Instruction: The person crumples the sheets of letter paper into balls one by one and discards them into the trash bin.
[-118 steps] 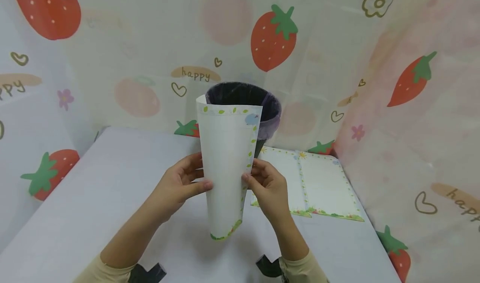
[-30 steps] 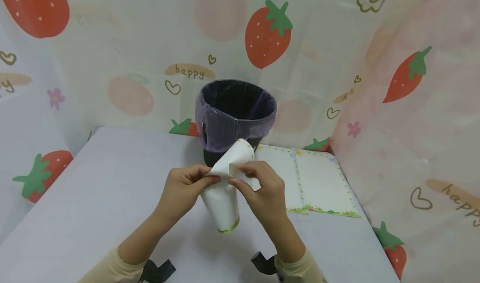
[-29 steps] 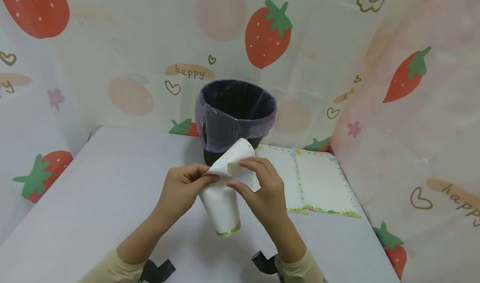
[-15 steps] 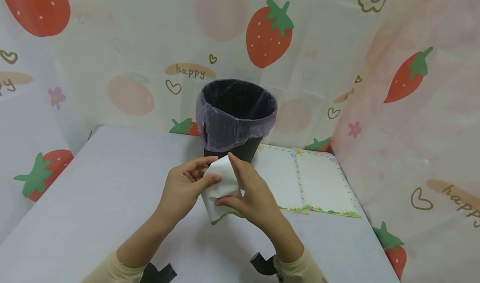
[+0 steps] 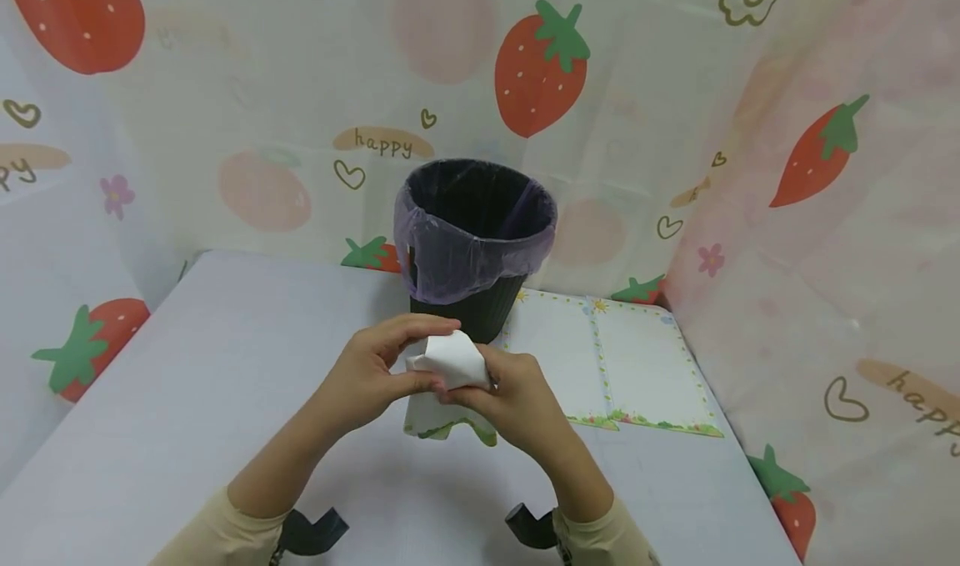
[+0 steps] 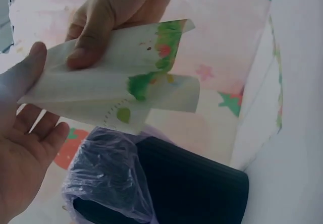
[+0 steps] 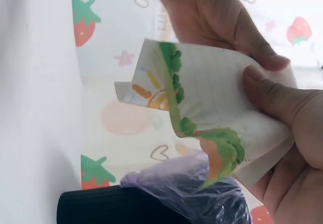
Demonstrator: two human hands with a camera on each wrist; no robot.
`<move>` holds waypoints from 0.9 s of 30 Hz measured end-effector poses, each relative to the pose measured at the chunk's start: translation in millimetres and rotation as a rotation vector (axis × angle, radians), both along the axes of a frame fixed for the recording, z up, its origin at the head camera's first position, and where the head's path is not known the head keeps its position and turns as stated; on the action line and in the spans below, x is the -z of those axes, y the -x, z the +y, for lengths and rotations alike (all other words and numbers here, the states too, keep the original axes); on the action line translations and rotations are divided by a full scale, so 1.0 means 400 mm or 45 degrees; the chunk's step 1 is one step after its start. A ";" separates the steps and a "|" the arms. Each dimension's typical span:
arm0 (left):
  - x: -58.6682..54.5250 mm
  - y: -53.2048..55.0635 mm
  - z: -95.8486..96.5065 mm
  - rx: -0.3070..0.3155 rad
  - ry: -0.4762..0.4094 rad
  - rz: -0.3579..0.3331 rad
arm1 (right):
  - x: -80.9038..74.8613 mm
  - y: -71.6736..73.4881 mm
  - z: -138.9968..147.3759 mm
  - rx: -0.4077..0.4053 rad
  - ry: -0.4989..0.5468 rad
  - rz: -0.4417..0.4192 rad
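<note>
Between both hands is a sheet of paper point(image 5: 453, 362), bent over and creased at the top. Its lower end hangs free, showing a printed green border with flowers in the wrist views. My left hand point(image 5: 367, 378) holds it from the left, fingers over the top and thumb on the near face. On the other side my right hand point(image 5: 517, 395) grips it, with its thumb point(image 7: 270, 93) pressed flat on the paper. The thumbs meet near the middle in the head view. Right behind the hands stands a black trash bin point(image 5: 491, 303).
A purple plastic liner point(image 5: 465, 266) is folded over the bin's rim. Two sheets with printed borders, a left sheet point(image 5: 558, 358) and a right sheet point(image 5: 660, 370), lie at the right on the white table point(image 5: 225, 383). A strawberry-print curtain point(image 5: 630, 57) surrounds the table.
The paper, first a tall upright roll, was folded over and is now squeezed into a shorter, crumpled shape. My right hand has shifted its grip and closed in toward the left hand.
</note>
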State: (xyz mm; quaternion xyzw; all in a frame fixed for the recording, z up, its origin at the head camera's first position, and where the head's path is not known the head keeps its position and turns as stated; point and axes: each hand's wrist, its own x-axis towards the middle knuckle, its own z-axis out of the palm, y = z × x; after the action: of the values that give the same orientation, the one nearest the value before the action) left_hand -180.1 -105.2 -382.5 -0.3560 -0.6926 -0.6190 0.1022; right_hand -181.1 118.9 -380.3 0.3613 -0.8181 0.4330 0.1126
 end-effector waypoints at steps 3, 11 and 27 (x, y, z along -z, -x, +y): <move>0.006 -0.002 0.008 -0.058 -0.068 0.014 | 0.004 -0.003 -0.007 -0.045 0.045 -0.077; 0.018 -0.004 0.018 -0.201 -0.072 -0.023 | 0.007 0.001 -0.012 -0.072 0.069 -0.155; -0.007 0.015 -0.029 -0.261 -0.138 -0.651 | -0.021 0.052 0.073 -0.846 -0.026 -0.143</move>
State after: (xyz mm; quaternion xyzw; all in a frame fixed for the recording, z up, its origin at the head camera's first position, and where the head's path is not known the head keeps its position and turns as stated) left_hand -186.3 -116.8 -379.5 -0.1104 -0.6941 -0.7113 0.0049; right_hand -202.1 148.1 -372.1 0.5849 -0.6647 0.4572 -0.0837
